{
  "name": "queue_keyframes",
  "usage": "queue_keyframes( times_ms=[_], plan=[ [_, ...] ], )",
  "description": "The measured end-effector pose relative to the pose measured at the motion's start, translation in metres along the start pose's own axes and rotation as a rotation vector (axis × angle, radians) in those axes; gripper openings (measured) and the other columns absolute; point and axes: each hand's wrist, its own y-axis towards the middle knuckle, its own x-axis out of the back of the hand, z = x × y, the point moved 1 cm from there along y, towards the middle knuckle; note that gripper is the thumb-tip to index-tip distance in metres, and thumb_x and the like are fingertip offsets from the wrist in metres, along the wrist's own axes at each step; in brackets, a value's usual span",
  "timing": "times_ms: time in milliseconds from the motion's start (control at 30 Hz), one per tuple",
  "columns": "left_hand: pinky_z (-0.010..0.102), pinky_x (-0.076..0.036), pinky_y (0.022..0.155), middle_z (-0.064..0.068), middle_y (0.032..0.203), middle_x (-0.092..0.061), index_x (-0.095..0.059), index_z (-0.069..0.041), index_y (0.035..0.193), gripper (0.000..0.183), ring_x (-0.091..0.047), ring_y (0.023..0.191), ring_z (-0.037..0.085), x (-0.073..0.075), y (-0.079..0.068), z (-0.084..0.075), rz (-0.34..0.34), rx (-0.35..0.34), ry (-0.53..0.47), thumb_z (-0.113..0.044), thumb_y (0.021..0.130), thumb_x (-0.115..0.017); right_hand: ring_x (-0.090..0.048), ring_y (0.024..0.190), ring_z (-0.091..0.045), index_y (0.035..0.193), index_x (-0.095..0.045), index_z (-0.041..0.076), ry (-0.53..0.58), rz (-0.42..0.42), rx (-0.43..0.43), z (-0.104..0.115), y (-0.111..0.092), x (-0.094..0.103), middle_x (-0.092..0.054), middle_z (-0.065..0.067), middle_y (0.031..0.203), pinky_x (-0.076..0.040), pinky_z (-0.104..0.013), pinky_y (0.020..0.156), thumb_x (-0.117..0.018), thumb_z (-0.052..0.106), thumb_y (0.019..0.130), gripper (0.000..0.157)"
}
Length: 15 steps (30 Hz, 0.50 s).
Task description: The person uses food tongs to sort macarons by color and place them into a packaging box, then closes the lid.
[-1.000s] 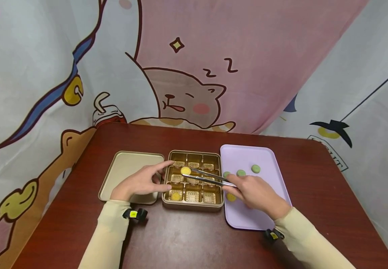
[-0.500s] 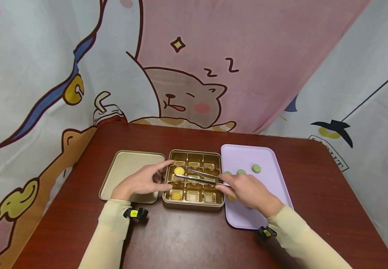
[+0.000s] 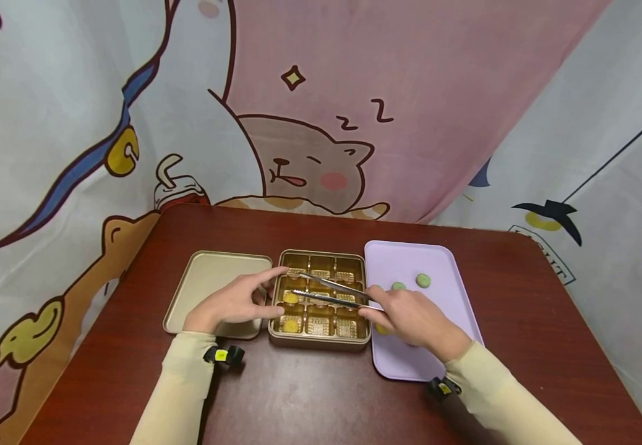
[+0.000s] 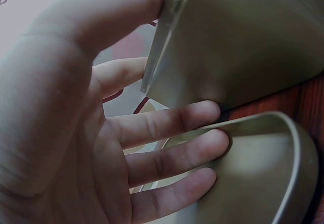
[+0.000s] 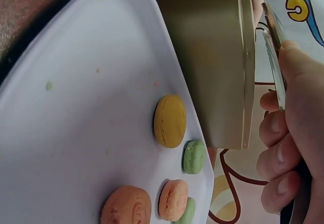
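Observation:
My right hand (image 3: pixel 417 318) holds metal tongs (image 3: pixel 333 285) over a gold tin (image 3: pixel 318 341) with a compartment insert. The tongs' two arms are spread apart, with nothing between their tips. Below the tips, a yellow macaron (image 3: pixel 290 298) lies in the middle-left compartment. Another yellow one sits in the front-left compartment. At the tin's left side, my left hand (image 3: pixel 234 301) touches the rim with thumb and index finger stretched apart. Its other fingers extend loosely beside the tin wall (image 4: pixel 243 47) in the left wrist view.
Right of the tin lies a lilac tray (image 3: pixel 410 366) with several macarons; the right wrist view shows yellow (image 5: pixel 170 121), green (image 5: pixel 194 157) and orange (image 5: pixel 126 207) ones. A gold lid (image 3: pixel 209 277) lies on the left, partly under the left hand. A printed curtain (image 3: pixel 438 80) hangs behind the table.
The tongs carried the yellow macaron left, then spread and let it go; it now lies in the middle-left compartment. My left hand has stayed at the tin.

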Motion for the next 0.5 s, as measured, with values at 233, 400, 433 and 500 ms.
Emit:
queue_keyframes(
  times_ms=[233,400,433,500],
  plan=[
    [0.040,-0.055,0.091,0.006,0.122,-0.064,-0.035,-0.023,0.166,0.089,-0.066,0.094,0.015,-0.001,0.000,0.000,0.004,0.000,-0.007,-0.042,0.092,-0.081,-0.045,0.056,-0.006,0.111,-0.062,0.015,0.003,-0.025,-0.004,-0.003,-0.005,-0.001,-0.041,0.013,0.063,-0.038,-0.025,0.048,-0.070,0.043,0.100,0.031],
    [0.039,-0.055,0.091,0.005,0.120,-0.064,-0.036,-0.024,0.165,0.088,-0.067,0.094,0.015,0.000,-0.001,0.000,0.000,-0.005,-0.012,-0.041,0.092,-0.081,-0.048,0.055,-0.004,0.113,-0.063,0.016,0.007,-0.046,-0.015,-0.007,-0.011,0.000,-0.048,0.013,0.065,-0.043,-0.028,0.049,-0.072,0.044,0.099,0.033],
    [0.039,-0.055,0.091,0.005,0.120,-0.064,-0.036,-0.024,0.165,0.088,-0.067,0.094,0.015,0.000,-0.001,0.000,-0.001,-0.005,-0.012,-0.042,0.092,-0.082,-0.047,0.055,-0.003,0.113,-0.063,0.016,0.007,-0.046,-0.017,-0.008,-0.012,0.001,-0.049,0.013,0.065,-0.043,-0.028,0.049,-0.072,0.045,0.099,0.033],
    [0.039,-0.055,0.091,0.005,0.120,-0.064,-0.036,-0.024,0.165,0.088,-0.067,0.095,0.015,0.000,-0.001,0.000,-0.002,-0.006,-0.012,-0.042,0.092,-0.081,-0.045,0.054,-0.002,0.111,-0.064,0.015,0.008,-0.042,-0.024,-0.010,-0.014,0.001,-0.047,0.015,0.063,-0.042,-0.028,0.049,-0.072,0.045,0.099,0.033]
  ],
)
